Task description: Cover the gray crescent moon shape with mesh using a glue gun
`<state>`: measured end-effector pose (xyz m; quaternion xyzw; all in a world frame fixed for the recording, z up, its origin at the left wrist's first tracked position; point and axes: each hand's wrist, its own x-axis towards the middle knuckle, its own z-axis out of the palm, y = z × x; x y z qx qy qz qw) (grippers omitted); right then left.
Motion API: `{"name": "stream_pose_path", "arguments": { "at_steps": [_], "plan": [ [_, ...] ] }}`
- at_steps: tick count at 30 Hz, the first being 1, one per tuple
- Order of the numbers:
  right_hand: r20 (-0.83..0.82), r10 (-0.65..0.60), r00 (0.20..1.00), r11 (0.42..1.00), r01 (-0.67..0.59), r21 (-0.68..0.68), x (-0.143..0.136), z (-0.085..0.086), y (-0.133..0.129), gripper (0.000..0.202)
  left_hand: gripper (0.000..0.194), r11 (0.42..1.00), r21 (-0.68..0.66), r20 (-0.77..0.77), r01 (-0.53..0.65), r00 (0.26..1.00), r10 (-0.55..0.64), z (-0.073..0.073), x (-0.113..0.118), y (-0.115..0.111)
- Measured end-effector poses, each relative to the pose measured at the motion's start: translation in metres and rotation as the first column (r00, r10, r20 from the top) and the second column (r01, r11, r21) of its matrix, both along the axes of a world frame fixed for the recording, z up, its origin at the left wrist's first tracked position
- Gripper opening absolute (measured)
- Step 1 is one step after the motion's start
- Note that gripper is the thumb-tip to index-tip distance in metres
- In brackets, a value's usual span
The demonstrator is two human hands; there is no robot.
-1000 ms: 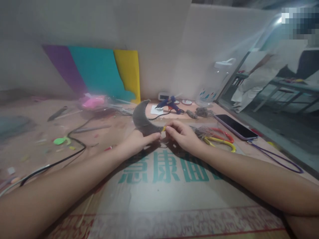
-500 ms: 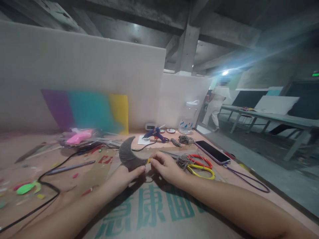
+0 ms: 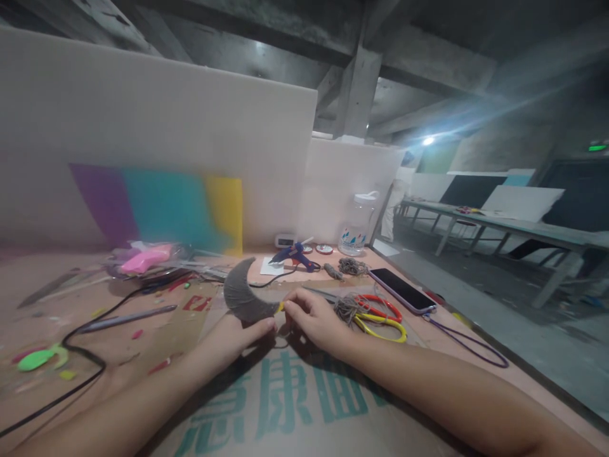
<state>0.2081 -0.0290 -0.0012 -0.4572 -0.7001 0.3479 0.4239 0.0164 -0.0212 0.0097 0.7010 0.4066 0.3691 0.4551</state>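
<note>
My left hand (image 3: 245, 333) grips a crescent (image 3: 240, 295) wound with grey yarn, its fingers underneath and its thumb along the lower edge. One horn of the crescent points up; the other points right and ends in a bare yellow tip (image 3: 280, 306). At that tip the thumb and forefinger of my right hand (image 3: 314, 317) are pinched together. Whether a yarn strand also lies in the pinch is hidden. Just right of my right hand, a tangle of grey yarn (image 3: 347, 309) lies against scissors with red and yellow handles (image 3: 385, 330).
Printed cardboard (image 3: 285, 400) lies under my hands. Behind them are a blue glue gun (image 3: 295, 255), more grey yarn (image 3: 352, 266) and a clear bottle (image 3: 354, 228). A phone (image 3: 402, 291) lies right, a black cable (image 3: 95, 358) and clay scraps left. A white board (image 3: 157, 120) stands behind.
The view has shifted slightly, so the tabletop things sit a little further left. Both hands keep their hold on the crescent. A person in the background has moved left, mostly behind the board and bottle.
</note>
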Motion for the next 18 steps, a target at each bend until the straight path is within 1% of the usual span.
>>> {"name": "stream_pose_path", "arguments": {
  "at_steps": [2, 6, 10, 13, 18],
  "plan": [
    [-0.004, 0.008, 1.000, 1.000, -0.008, -0.005, 0.000, 0.000, 0.001, 0.019, 0.041, 1.000, 0.006, -0.009, 0.014, 1.000, -0.014, 0.000, 0.000, 0.000],
    [0.008, 0.010, 1.000, 1.000, -0.010, 0.009, 0.001, 0.001, 0.000, 0.020, 0.045, 0.998, -0.035, -0.027, 0.045, 0.999, -0.046, -0.005, -0.002, 0.003],
    [-0.034, 0.028, 0.999, 1.000, -0.028, -0.014, 0.000, 0.002, -0.001, 0.021, 0.041, 0.999, -0.034, -0.064, 0.010, 0.998, -0.012, -0.010, -0.004, 0.006],
    [-0.033, 0.027, 0.999, 0.999, -0.028, -0.017, 0.000, 0.000, 0.000, 0.020, 0.038, 0.999, 0.000, -0.051, 0.032, 0.998, -0.032, -0.009, -0.004, 0.006],
    [-0.006, -0.006, 1.000, 1.000, 0.006, 0.031, 0.001, -0.003, 0.002, 0.021, 0.045, 0.999, 0.011, -0.039, 0.037, 0.999, -0.037, -0.006, -0.003, 0.004]
  ]
}}
